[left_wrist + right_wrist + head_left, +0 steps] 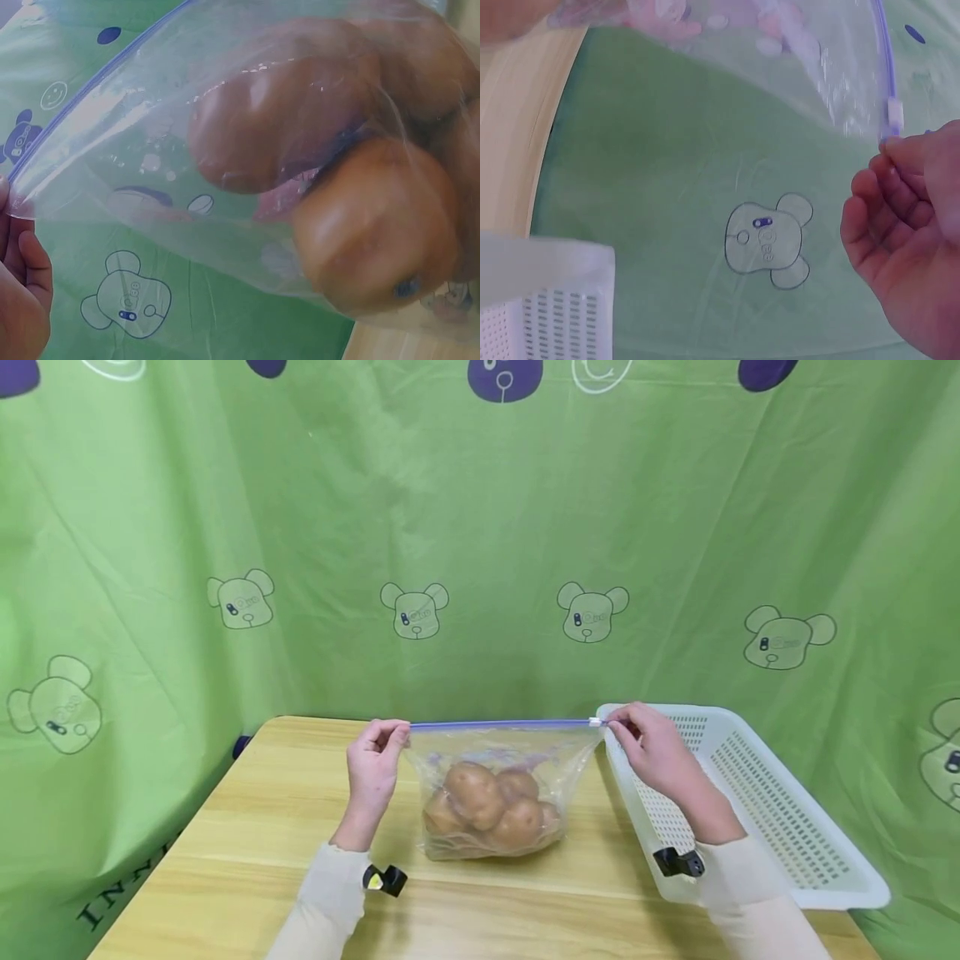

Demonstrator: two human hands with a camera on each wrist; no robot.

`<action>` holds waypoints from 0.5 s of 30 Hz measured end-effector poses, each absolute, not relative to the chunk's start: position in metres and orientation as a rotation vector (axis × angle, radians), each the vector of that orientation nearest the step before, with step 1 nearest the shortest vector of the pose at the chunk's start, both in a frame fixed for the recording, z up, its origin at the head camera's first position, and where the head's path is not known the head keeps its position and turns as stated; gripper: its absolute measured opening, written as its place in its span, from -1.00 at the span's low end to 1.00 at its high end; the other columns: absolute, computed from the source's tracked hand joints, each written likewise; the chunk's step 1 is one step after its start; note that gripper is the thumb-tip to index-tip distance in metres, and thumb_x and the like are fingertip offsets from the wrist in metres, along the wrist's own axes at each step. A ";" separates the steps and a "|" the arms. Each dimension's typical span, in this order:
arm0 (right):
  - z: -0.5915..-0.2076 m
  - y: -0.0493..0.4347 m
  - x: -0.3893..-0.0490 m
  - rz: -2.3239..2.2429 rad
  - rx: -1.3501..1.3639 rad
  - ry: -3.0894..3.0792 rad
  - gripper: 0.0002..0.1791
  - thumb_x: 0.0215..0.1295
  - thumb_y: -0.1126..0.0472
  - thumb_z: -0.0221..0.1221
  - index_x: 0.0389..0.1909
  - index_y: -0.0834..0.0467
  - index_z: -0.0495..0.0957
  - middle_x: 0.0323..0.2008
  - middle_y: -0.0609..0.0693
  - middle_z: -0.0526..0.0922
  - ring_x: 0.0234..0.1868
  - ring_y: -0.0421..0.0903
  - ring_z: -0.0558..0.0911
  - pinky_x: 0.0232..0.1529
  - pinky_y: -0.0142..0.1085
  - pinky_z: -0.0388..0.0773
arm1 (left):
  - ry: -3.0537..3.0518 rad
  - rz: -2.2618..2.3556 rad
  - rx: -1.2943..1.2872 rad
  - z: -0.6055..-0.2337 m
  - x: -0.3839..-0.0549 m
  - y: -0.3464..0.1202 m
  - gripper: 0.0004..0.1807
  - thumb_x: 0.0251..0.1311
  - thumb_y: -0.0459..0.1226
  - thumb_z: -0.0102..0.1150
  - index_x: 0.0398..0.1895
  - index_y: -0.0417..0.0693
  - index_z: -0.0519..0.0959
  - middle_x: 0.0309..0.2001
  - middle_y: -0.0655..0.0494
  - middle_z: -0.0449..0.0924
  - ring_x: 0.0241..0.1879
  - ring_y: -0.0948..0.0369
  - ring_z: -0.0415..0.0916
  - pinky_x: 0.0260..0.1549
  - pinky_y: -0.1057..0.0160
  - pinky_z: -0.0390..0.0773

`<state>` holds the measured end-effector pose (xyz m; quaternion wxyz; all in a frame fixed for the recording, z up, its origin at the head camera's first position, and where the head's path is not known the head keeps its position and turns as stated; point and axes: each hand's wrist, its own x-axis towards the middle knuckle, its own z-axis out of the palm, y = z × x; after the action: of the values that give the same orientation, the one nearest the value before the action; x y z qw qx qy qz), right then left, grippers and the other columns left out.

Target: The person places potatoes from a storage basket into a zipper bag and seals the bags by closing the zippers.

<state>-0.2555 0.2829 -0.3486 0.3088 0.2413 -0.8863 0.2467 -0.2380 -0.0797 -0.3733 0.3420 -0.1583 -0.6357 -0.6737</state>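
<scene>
A clear zipper bag (577,760) with a blue top strip hangs stretched between both hands, holding several brown potatoes (476,797). My left hand (375,764) pinches the left end of the strip. At the other end, my right hand (660,752) pinches the corner just beyond the white slider (596,722). In the right wrist view the slider (895,112) sits close above the fingertips. The strip runs straight and level in the head view. Potatoes (375,225) fill much of the left wrist view through the film.
To the right stands a white plastic basket (817,810) with slotted walls, partly under my right forearm. The wooden table (247,827) lies below the bag. A green curtain (495,510) with bear faces hangs behind the table's back edge.
</scene>
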 end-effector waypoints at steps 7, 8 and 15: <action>-0.352 0.279 -0.255 0.836 0.609 -2.346 -0.94 0.25 0.42 0.15 -0.28 0.33 0.53 -0.40 0.04 0.59 -0.39 -0.19 0.53 -0.35 -0.50 0.52 | -1.644 -1.804 -0.410 -0.371 -0.239 -0.085 -0.90 0.15 -0.55 0.15 -0.34 -0.54 0.54 -0.53 0.16 0.53 -0.52 0.37 0.45 -0.51 0.51 0.46; -0.352 0.277 -0.255 0.901 0.603 -2.357 -0.93 0.25 0.42 0.15 -0.26 0.33 0.52 -0.38 0.06 0.59 -0.37 -0.19 0.54 -0.33 -0.52 0.53 | -1.646 -1.811 -0.413 -0.371 -0.240 -0.085 -0.90 0.16 -0.54 0.15 -0.34 -0.55 0.54 -0.53 0.16 0.53 -0.51 0.37 0.45 -0.50 0.51 0.47; -0.354 0.271 -0.254 1.161 0.475 -2.374 -0.82 0.29 0.34 0.16 -0.16 0.36 0.49 -0.39 0.14 0.59 -0.44 -0.26 0.53 -0.42 -0.51 0.54 | -1.641 -1.838 -0.413 -0.376 -0.247 -0.085 -0.90 0.17 -0.55 0.13 -0.33 -0.55 0.53 -0.54 0.19 0.52 -0.52 0.38 0.43 -0.50 0.52 0.46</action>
<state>-0.2539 0.2708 -0.3535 0.2262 0.1722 -0.8613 0.4210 -0.2468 -0.0847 -0.3755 0.3161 -0.1567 -0.6232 -0.6980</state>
